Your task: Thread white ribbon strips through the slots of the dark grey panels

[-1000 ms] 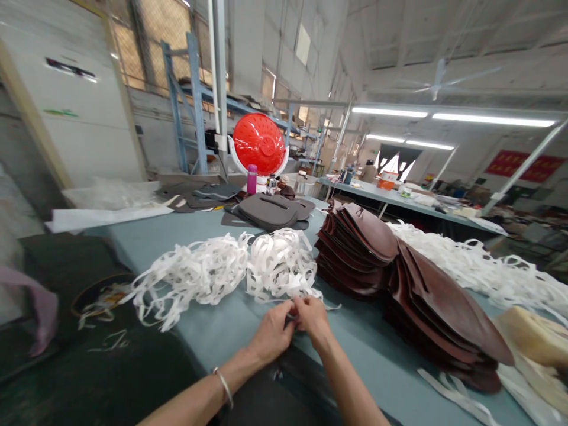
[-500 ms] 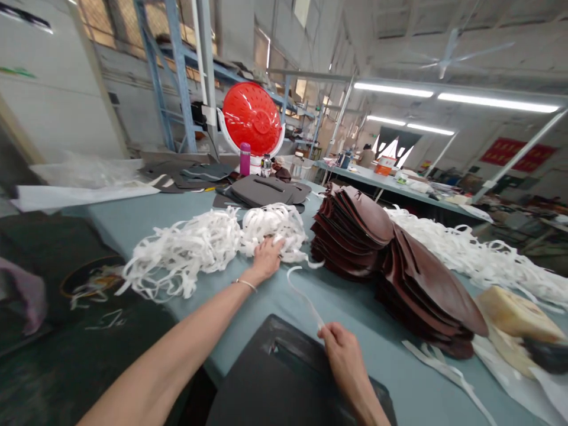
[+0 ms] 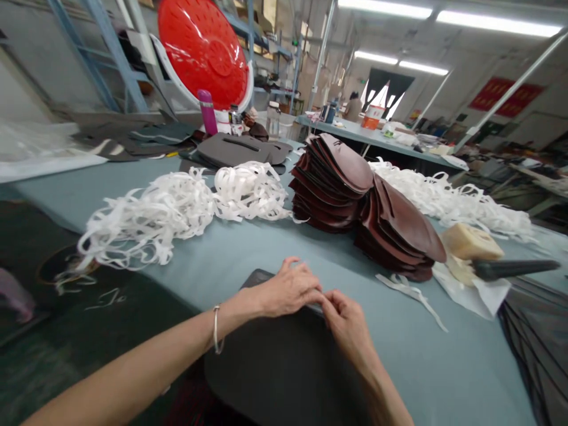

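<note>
My left hand (image 3: 290, 288), with a bracelet at the wrist, is closed, its fingertips pinched against those of my right hand (image 3: 345, 318). Both meet over the upper edge of a dark grey panel (image 3: 284, 361) at the table's near edge. Between the fingers only a pale sliver of the narrow white strip shows; the rest is hidden. Beyond my hands lie two tangled heaps of white strips, a looser left heap (image 3: 151, 216) and a smaller right heap (image 3: 251, 190). A tall stack of brown leather-like pieces (image 3: 402, 228) stands to their right.
Grey cut pieces (image 3: 239, 151), a purple bottle (image 3: 207, 112) and a large red basin (image 3: 204, 53) are at the back. More white strips (image 3: 457, 195) lie behind the brown stack. On the right are a yellowish block (image 3: 473, 241), a black-handled tool (image 3: 515, 268) and a loose strip (image 3: 415, 293).
My left hand has left the right-hand white heap and come back to my right hand over the grey panel. The strip that hung from my right hand is now mostly hidden. The view has shifted.
</note>
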Available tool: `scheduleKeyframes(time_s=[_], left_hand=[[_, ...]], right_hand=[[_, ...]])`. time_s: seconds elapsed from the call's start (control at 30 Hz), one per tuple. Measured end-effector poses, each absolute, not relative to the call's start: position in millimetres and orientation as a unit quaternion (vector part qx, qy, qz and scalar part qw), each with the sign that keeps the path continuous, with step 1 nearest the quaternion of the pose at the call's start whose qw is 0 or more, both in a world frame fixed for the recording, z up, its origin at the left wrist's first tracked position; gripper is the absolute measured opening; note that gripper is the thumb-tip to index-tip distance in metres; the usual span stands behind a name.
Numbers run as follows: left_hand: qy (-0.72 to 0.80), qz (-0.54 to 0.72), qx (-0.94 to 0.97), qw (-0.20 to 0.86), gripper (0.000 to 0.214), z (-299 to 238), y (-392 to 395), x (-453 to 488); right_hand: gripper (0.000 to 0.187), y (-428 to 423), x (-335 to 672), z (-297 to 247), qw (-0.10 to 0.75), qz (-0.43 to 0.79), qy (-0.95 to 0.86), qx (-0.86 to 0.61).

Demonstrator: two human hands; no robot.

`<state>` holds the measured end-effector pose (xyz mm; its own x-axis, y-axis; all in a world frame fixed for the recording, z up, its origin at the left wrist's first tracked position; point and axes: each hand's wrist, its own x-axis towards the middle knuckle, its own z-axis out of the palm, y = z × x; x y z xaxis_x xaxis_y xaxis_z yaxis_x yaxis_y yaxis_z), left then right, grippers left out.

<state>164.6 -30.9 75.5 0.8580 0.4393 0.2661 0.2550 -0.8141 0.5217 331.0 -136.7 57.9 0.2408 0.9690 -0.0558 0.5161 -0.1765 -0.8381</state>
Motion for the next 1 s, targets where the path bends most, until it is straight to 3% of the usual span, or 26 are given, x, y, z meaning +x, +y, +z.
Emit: scheduleKeyframes(time_s=[0.17, 0.4, 0.53, 0.83, 1.0], left_hand=[[0.276, 0.097, 0.915, 0.279, 0.030, 77.5, -23.6, 126.4], [0.400, 0.076, 0.815, 0.413, 0.027, 60.7, -57.2, 89.6], [0.500, 0.104, 0.760, 0.401, 0.027, 50.5, -52.4, 89.0], [0.586, 0.134, 0.733, 0.318, 0.021, 47.4, -30.9, 98.9], [0.590, 0.119, 0.728, 0.327, 0.020, 48.0, -27.8, 99.4]], right_hand=[[0.040, -176.4, 363.5, 50.6, 0.323, 0.284, -0.489, -0.759], [0.038, -242.7, 352.1, 42.5, 0.265, 0.373, -0.503, -0.733], [0.041, -245.7, 357.8, 37.9, 0.263, 0.383, -0.443, -0.767], [0.043, -216.0, 374.3, 21.0, 0.286, 0.320, -0.372, -0.823], [0.044, -214.0, 373.6, 22.6, 0.303, 0.346, -0.351, -0.816]])
